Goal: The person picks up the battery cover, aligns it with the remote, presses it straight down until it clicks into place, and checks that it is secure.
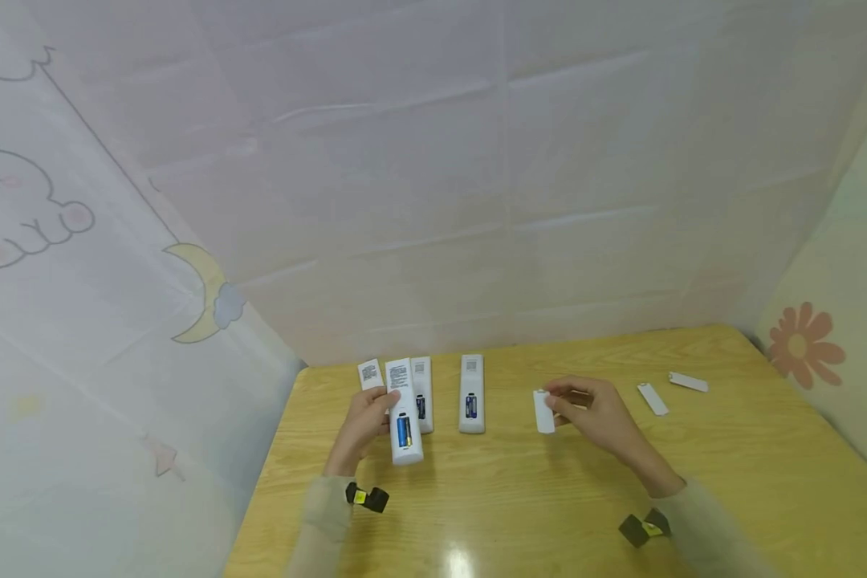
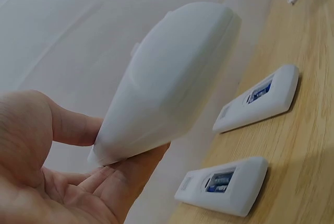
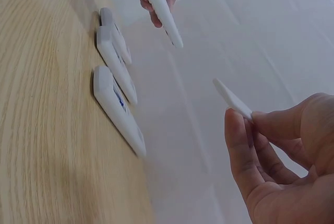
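Note:
My left hand [image 1: 364, 423] grips a white remote control [image 1: 400, 401] between thumb and fingers, raised above the table. Its back faces up in the head view, and blue batteries [image 1: 404, 431] show in the uncovered compartment. In the left wrist view the same remote [image 2: 172, 72] appears end-on, large and pale. My right hand [image 1: 592, 409] pinches a small white battery cover [image 1: 544, 412] by its edge, held in the air over the table. Seen from the right wrist, that cover [image 3: 232, 99] is nearly edge-on between thumb and forefinger. A gap separates the cover from the held remote.
A second remote [image 1: 422, 393] and a third [image 1: 472, 393] lie back up with batteries showing; another remote [image 1: 369, 372] is partly hidden behind my left hand. Two loose covers [image 1: 652, 399] lie at the right of the wooden table [image 1: 520, 498]. A cloth wall [image 1: 433, 201] rises behind.

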The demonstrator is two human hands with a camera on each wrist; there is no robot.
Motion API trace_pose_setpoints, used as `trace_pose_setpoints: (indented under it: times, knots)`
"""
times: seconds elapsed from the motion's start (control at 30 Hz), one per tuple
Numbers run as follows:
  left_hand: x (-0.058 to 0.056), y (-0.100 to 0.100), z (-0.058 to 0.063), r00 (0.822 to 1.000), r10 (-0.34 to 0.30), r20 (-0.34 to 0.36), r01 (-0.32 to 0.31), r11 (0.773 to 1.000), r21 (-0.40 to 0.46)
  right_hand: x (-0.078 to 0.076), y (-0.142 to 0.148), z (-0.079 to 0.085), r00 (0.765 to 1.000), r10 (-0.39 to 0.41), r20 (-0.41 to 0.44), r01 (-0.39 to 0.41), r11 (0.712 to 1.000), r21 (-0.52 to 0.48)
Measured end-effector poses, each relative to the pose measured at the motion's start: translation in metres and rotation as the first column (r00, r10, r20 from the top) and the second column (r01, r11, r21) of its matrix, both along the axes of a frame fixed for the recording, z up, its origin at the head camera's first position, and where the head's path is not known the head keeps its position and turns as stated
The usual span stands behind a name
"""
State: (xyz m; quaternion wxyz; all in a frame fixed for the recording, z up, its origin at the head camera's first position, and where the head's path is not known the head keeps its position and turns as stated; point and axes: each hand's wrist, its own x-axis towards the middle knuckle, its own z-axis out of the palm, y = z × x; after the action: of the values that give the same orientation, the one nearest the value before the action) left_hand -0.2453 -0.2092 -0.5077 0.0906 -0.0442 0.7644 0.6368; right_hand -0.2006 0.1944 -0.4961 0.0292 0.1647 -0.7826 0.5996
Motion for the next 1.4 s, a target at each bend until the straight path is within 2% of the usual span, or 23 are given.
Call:
trace_pose_setpoints:
  times: [0.53, 0.8, 1.4]
  knots:
    - [-0.004, 0.021, 0.000, 0.997, -0.077, -0.025, 0.077, 0.997, 0.012, -0.001, -0.012, 0.004, 1.000, 0.008, 0.004, -0.008, 1.000, -0.019]
    - [-0.002, 0.027, 0.001, 0.995, -0.096, -0.024, 0.096, 0.995, 0.028, -0.003, -0.020, 0.008, 0.997, 0.038, 0.066, -0.032, 0.996, -0.081]
    - [-0.004, 0.042, -0.005, 0.994, -0.111, -0.010, 0.111, 0.993, 0.032, -0.007, -0.031, 0.012, 0.995, 0.048, 0.088, -0.039, 0.994, -0.102]
